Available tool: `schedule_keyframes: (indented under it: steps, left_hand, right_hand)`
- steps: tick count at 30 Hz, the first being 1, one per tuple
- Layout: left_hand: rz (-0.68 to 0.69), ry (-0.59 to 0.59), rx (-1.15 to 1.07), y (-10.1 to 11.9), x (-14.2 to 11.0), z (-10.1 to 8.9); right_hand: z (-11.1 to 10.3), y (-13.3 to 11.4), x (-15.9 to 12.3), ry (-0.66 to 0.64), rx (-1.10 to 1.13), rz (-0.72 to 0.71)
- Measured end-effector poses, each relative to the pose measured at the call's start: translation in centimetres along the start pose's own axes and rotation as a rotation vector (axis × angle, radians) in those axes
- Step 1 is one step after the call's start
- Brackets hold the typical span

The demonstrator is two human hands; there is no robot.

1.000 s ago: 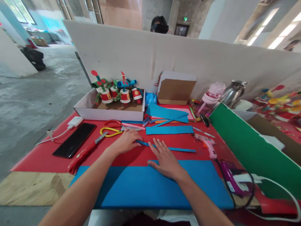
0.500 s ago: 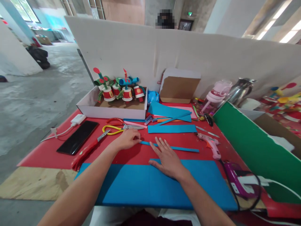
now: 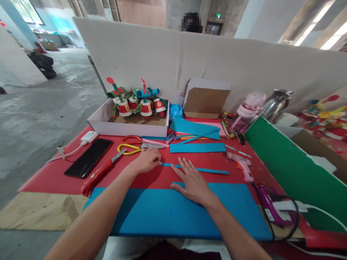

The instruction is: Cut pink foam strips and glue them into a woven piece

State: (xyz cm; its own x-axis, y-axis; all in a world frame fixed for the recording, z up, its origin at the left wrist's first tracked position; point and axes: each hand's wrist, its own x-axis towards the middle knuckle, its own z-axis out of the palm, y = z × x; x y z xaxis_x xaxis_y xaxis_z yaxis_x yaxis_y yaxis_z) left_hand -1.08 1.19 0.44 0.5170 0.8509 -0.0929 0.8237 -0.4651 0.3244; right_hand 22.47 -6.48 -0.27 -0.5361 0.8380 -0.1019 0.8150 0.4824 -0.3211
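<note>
A narrow blue paper strip (image 3: 211, 170) lies across the red table covering. My left hand (image 3: 148, 160) pinches its left end between thumb and fingers. Flat across the strip's middle rests my right hand (image 3: 189, 182), its fingers spread. Under the right palm and both forearms is a large blue sheet (image 3: 151, 213) along the table's near edge. Scissors with red and yellow handles (image 3: 130, 147) lie just beyond my left hand. A wider blue paper strip (image 3: 197, 147) is a little past my right fingertips.
A white box (image 3: 127, 128) holds several paper-cup figures. At left lie a black phone (image 3: 89, 157) and a red-handled cutter (image 3: 103, 173). A pink glue gun (image 3: 242, 164), a purple power strip (image 3: 273, 209) and a green panel (image 3: 292, 173) stand at right.
</note>
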Motion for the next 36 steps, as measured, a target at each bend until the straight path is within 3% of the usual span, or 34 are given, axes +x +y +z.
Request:
schedule_keyframes:
  steps: [3, 9, 18, 26, 30, 36]
  left_hand:
    - [0.047, -0.019, -0.033, -0.2, -0.1, -0.3]
    - [0.009, -0.024, -0.011, 0.1, -0.2, -0.4]
    - [0.134, -0.025, -0.019, -0.1, -0.7, -0.7]
    - [0.087, -0.057, -0.018, 0.3, -0.6, -0.6]
    - [0.076, 0.008, -0.053, 0.5, -0.7, -0.6]
    - [0.221, 0.097, -0.127, 1.7, -0.4, -0.1]
  right_hand:
    - [-0.1, 0.0, 0.0, -0.006, 0.010, 0.002]
    - [0.0, 0.0, 0.0, 0.009, 0.023, 0.009]
    - [-0.1, -0.1, 0.0, 0.012, 0.035, 0.005]
    - [0.0, 0.0, 0.0, 0.018, 0.029, 0.001]
    - [-0.1, 0.0, 0.0, 0.015, 0.029, 0.001]
    - [-0.1, 0.0, 0.1, -0.011, 0.027, 0.009]
